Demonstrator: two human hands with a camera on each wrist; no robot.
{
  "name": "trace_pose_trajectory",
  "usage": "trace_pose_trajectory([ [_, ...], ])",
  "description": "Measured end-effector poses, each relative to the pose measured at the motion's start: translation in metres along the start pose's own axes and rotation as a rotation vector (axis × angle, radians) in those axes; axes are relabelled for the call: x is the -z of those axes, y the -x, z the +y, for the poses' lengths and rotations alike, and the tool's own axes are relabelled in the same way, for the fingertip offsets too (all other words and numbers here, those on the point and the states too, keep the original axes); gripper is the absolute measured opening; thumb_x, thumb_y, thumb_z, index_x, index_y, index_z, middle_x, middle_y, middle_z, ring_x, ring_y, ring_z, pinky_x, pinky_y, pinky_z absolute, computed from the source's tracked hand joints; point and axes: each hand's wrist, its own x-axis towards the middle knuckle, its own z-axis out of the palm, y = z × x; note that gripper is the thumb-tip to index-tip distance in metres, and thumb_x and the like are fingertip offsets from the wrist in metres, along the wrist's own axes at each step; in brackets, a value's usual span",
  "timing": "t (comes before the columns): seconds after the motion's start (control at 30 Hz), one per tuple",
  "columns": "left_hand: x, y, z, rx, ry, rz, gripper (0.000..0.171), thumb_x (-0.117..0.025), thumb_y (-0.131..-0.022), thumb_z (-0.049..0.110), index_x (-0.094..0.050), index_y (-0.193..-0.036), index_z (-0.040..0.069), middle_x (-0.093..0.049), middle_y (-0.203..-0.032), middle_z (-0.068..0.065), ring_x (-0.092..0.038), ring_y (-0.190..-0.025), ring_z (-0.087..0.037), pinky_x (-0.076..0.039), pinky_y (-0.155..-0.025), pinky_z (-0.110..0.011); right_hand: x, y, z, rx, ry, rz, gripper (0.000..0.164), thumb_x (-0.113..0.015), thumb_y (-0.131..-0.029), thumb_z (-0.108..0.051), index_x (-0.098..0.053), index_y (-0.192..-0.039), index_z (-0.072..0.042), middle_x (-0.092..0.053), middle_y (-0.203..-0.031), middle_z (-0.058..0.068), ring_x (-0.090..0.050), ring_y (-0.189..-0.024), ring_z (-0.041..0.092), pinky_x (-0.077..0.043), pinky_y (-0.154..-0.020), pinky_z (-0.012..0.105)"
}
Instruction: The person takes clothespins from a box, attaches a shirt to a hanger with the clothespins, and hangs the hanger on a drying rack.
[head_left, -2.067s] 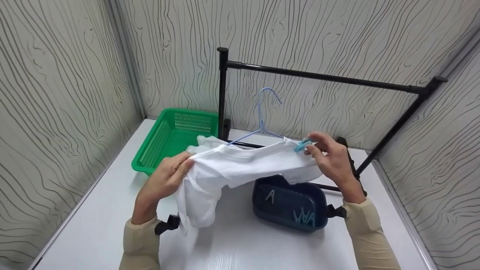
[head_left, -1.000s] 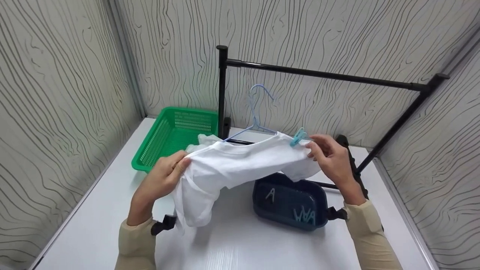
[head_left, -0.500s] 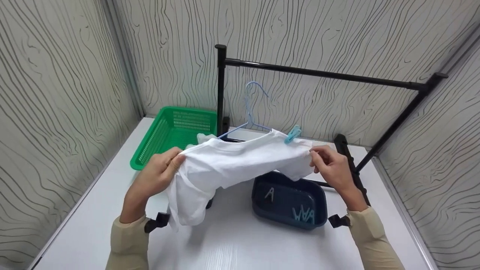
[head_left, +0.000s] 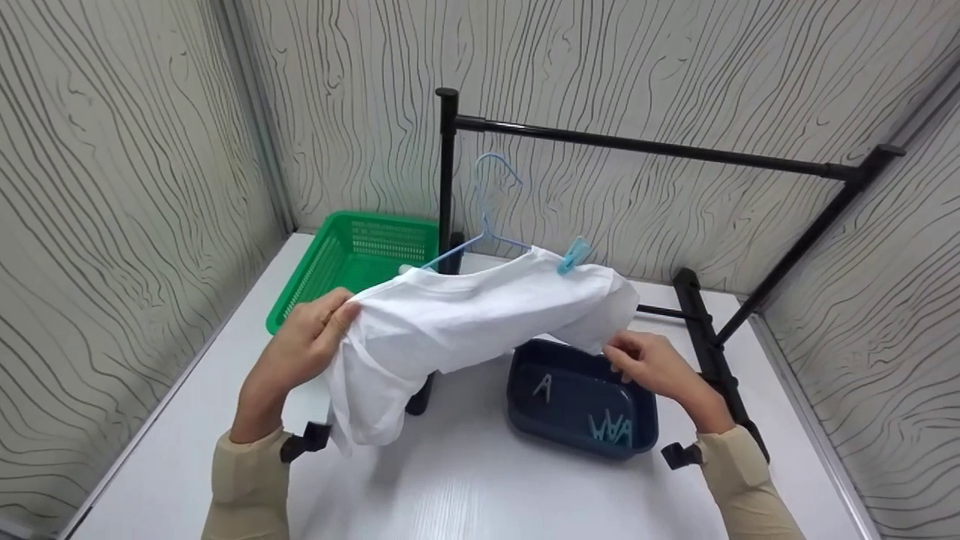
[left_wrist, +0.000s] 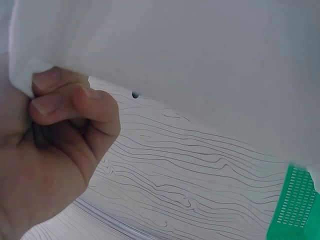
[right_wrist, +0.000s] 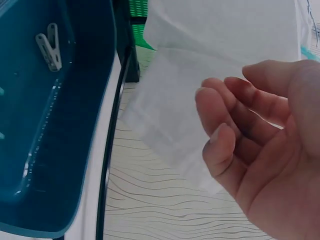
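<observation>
Matt cloth garment (head_left: 480, 315), glossy plastic basin (head_left: 576, 405)

head: from above and behind left hand (head_left: 301, 343) and right hand (head_left: 651, 364), facing forward-down, farthest back | left wrist: close at left hand, facing past its fingers to patterned wall (left_wrist: 165, 150) | right wrist: close, facing past right hand, dark blue bin (right_wrist: 77, 125) left of it | wrist views share: white shirt (head_left: 465, 315), green basket (head_left: 301, 279)
</observation>
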Motion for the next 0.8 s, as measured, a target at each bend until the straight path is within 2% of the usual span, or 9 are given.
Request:
trace_pose_trajectory([
  [0.2, 0.007, 0.001, -0.001, 0.008, -0.021, 0.025, 0.012, -0.053, -0.099, 0.001, -0.061, -0.091, 0.007, -0.058, -0.072, 0.006, -0.052, -0.059, -0.003, -0.045, -0.052, -0.024, -0.006, -0.001, 0.009, -0.029, 0.001, -0.117, 0.023, -0.057, -0.1, -0.032, -0.064, -0.093, -0.011, -0.067, -0.08, 0.009, -0.059, -0.061, 0.012, -0.049, -0.055, 0.026],
  [0.33, 0.009, 0.0, -0.001, 0.008, -0.033, 0.041, 0.012, -0.053, -0.098, 0.001, -0.061, -0.09, 0.005, -0.058, -0.071, 0.005, -0.051, -0.059, -0.003, -0.045, -0.052, -0.024, -0.011, 0.0, 0.017, -0.055, 0.015, -0.206, 0.025, -0.057, -0.1, -0.033, -0.064, -0.099, -0.008, -0.063, -0.077, 0.004, -0.058, -0.059, 0.012, -0.049, -0.054, 0.027],
  [0.47, 0.009, -0.001, -0.002, 0.024, -0.032, 0.044, 0.012, -0.053, -0.099, 0.002, -0.061, -0.091, 0.004, -0.059, -0.072, 0.005, -0.052, -0.06, -0.003, -0.045, -0.053, -0.023, -0.018, 0.002, 0.024, -0.091, 0.024, -0.282, 0.026, -0.059, -0.099, -0.032, -0.064, -0.101, -0.007, -0.062, -0.078, 0.006, -0.06, -0.058, 0.018, -0.049, -0.055, 0.027],
  [0.8, 0.006, 0.001, -0.01, 0.061, -0.038, 0.058, 0.011, -0.053, -0.099, 0.005, -0.062, -0.093, 0.005, -0.061, -0.076, 0.004, -0.053, -0.063, -0.004, -0.046, -0.055, -0.023, -0.034, 0.005, 0.04, -0.141, 0.08, -0.261, 0.026, -0.062, -0.096, -0.031, -0.066, -0.103, -0.006, -0.065, -0.081, 0.005, -0.058, -0.059, 0.012, -0.049, -0.055, 0.028],
])
